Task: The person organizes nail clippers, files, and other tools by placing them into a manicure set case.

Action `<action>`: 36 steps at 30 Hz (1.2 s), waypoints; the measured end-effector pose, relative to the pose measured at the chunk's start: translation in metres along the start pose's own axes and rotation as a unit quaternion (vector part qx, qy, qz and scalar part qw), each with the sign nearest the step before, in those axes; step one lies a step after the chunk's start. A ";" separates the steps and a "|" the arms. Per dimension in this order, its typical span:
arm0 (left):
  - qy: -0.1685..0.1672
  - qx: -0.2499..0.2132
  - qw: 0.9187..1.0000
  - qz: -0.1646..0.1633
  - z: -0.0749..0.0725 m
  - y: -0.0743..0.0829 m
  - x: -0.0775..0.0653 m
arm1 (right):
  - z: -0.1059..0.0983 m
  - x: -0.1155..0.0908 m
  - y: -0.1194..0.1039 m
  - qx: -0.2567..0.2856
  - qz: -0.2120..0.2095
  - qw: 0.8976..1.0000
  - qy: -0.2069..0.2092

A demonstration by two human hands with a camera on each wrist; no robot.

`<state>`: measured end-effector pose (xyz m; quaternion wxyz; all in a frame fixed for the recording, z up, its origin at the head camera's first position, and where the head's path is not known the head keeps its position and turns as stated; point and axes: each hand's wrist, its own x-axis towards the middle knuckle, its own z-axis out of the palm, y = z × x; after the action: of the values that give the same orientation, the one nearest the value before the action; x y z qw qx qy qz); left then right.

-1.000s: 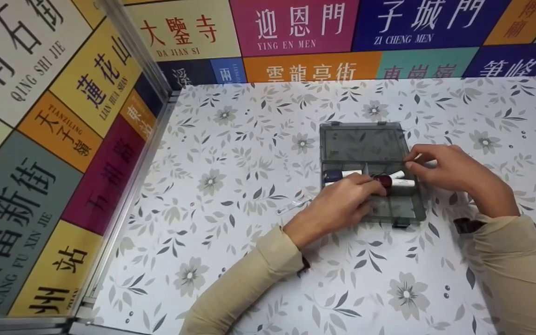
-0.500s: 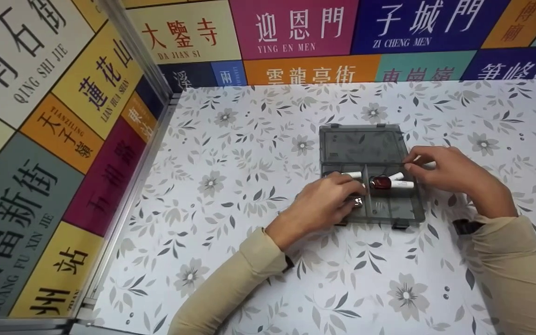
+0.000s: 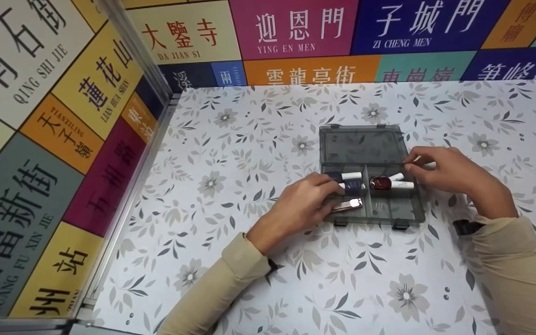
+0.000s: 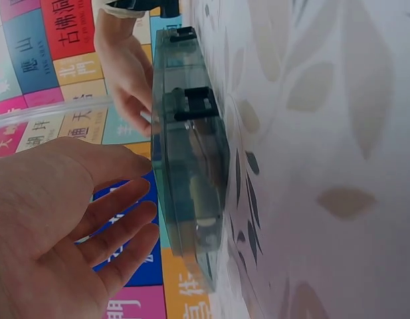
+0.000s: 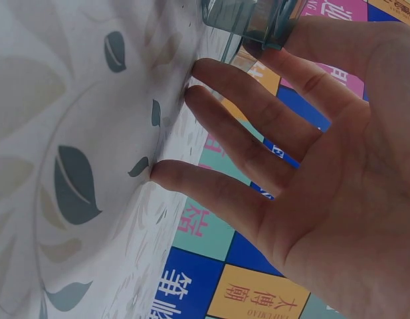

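Observation:
A smoky grey plastic organizer box (image 3: 403, 215) lies with its lid (image 3: 363, 145) folded back. My left hand (image 3: 303, 202) is over the box's left edge, fingers loosely spread and holding nothing in the left wrist view. Just right of its fingertips, nail clippers (image 3: 349, 204) lie in the front left compartment. Behind them are nail polish bottles (image 3: 354, 186), dark blue with white caps. A dark red nail polish bottle (image 3: 382, 183) with a white cap sits in the right half. My right hand (image 3: 442, 170) pinches the box's right rim between thumb and index finger; its other fingertips touch the tablecloth (image 5: 125, 133).
The box stands on a white cloth (image 3: 258, 153) printed with grey flowers and leaves. Panels with colourful Chinese lettering (image 3: 296, 28) rise behind the table and along its left side, where a metal frame edge (image 3: 123, 186) runs.
My left hand has drawn left from the middle of the box, uncovering the nail clippers and blue bottles. A small clear piece left of the box no longer shows. My right hand stays put.

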<state>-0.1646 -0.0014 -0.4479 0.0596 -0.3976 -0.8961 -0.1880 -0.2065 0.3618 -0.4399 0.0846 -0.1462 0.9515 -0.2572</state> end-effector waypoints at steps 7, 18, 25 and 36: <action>0.019 0.001 1.000 -0.002 -0.005 -0.011 -0.014 | 0.001 -0.001 0.000 0.000 -0.001 1.000 -0.001; 0.033 -0.024 0.999 -0.023 -0.011 -0.025 -0.032 | -0.001 -0.001 -0.001 0.001 0.002 1.000 -0.001; 0.018 -0.059 0.997 -0.054 -0.008 -0.033 -0.039 | 0.001 -0.001 -0.001 0.005 -0.001 1.000 0.002; -0.025 -0.060 0.994 -0.084 -0.004 -0.038 -0.043 | 0.000 -0.001 -0.002 -0.002 0.004 1.000 0.000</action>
<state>-0.1637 -0.0558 -0.4664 -0.0029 -0.3281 -0.9148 -0.2356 -0.2055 0.3603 -0.4386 0.0855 -0.1428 0.9524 -0.2553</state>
